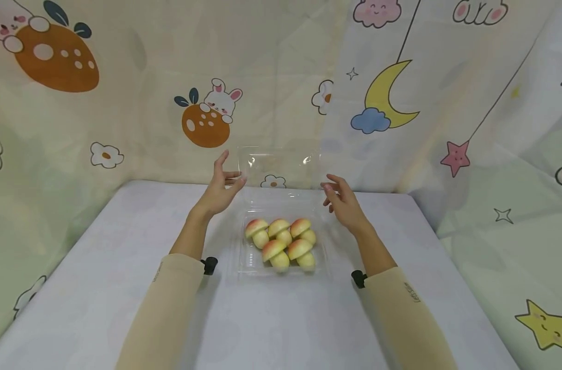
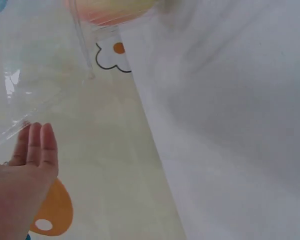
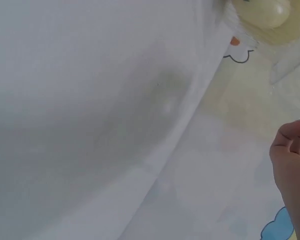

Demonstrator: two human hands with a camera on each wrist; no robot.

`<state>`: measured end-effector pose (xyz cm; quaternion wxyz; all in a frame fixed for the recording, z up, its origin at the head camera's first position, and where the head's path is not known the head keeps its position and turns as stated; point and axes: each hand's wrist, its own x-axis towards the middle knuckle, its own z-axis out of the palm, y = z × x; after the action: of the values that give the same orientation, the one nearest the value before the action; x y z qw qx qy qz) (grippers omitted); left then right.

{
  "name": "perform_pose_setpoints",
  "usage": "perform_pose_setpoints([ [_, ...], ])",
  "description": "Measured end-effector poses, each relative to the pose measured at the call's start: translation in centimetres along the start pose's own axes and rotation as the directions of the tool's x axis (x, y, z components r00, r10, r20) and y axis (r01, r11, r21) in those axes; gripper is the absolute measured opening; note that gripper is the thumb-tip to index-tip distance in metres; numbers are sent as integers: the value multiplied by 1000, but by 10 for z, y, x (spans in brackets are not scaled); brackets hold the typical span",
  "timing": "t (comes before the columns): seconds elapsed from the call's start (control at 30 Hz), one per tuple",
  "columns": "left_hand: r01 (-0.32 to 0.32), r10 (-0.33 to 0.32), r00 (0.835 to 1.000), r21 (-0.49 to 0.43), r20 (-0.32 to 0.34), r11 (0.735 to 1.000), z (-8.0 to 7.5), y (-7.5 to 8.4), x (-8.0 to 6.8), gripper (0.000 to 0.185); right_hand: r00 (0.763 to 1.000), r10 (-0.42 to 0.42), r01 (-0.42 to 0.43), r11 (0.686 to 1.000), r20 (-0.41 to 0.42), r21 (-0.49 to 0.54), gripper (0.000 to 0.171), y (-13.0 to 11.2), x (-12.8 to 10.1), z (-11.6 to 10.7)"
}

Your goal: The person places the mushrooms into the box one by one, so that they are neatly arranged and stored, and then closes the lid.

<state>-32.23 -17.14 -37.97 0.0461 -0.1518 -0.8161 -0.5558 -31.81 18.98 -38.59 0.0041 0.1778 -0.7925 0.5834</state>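
Observation:
A clear plastic clamshell box [image 1: 250,262] lies on the table with several mushroom-shaped pieces [image 1: 281,241], pink-orange caps on pale yellow stems, inside it. Its clear lid [image 1: 278,167] stands open and upright at the back. My left hand [image 1: 222,187] is raised at the lid's left edge with fingers straight; in the left wrist view the fingertips [image 2: 40,132] sit just below the lid's edge [image 2: 35,75], and contact is unclear. My right hand [image 1: 341,198] hovers by the lid's right edge, fingers loosely bent and holding nothing. The right wrist view shows that hand [image 3: 290,150] and one piece [image 3: 267,12].
The box sits mid-table on a pale lavender cloth [image 1: 100,288]. Cartoon-printed curtains [image 1: 206,118] close in the back and both sides. The table's far edge runs just behind the lid.

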Motion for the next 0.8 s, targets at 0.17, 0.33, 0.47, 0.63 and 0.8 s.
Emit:
perform_pose_setpoints([
  [0.17, -121, 119, 988, -12, -101, 993, -8, 11, -13, 67, 995, -93, 95, 993, -39, 65, 50, 8, -6, -6],
  [0.33, -196, 193, 977, -22, -91, 980, -15, 17, -39, 46, 987, -160, 158, 981, 8, 117, 55, 5, -21, -13],
  [0.47, -194, 194, 981, 4, -20, 981, -20, 20, -62, 38, 989, -138, 131, 985, 59, 108, 58, 3, -33, -20],
  [0.63, -154, 147, 976, 27, 163, 988, -23, 14, -81, 30, 991, -47, 45, 999, 129, 18, 56, 5, -50, -26],
  [0.8, -60, 73, 920, -45, 385, 997, -29, 5, -94, 26, 980, -7, 17, 999, 198, -47, 43, 9, -64, -25],
])
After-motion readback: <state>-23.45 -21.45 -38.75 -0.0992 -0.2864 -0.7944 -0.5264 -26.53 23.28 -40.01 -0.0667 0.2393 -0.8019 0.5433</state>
